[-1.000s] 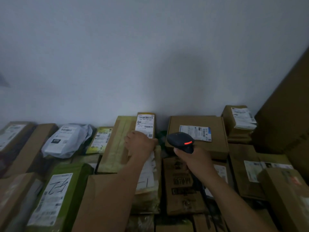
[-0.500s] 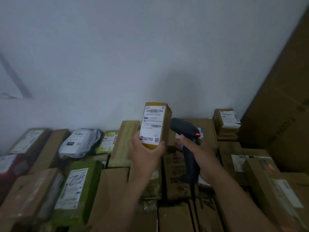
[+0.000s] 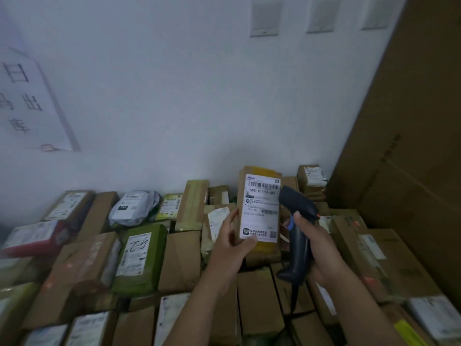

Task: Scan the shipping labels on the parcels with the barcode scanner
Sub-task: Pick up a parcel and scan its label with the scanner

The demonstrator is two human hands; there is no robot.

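Above parcels (image 3: pixel 179 260), left grip (image 3: pixel 232 245) pinches box (image 3: pixel 260 211) by lower edge, right grip (image 3: pixel 318 248) clasps scanner (image 3: pixel 299 211).

Small box (image 3: pixel 267 249) held upright in left hand (image 3: pixel 229 245), thumb at lower corner of white label (image 3: pixel 260 208), label toward camera. Scanner (image 3: pixel 299 236) gripped by handle in right hand (image 3: pixel 321 250), head just beside box's right edge, cable hanging below. Underneath: packed layer of parcels (image 3: pixel 182 260), including green parcel (image 3: pixel 139 258) and white bag (image 3: pixel 134 207). Tall carton (image 3: pixel 411 146) at right. Handwritten paper sign (image 3: pixel 27 101) on wall, left.
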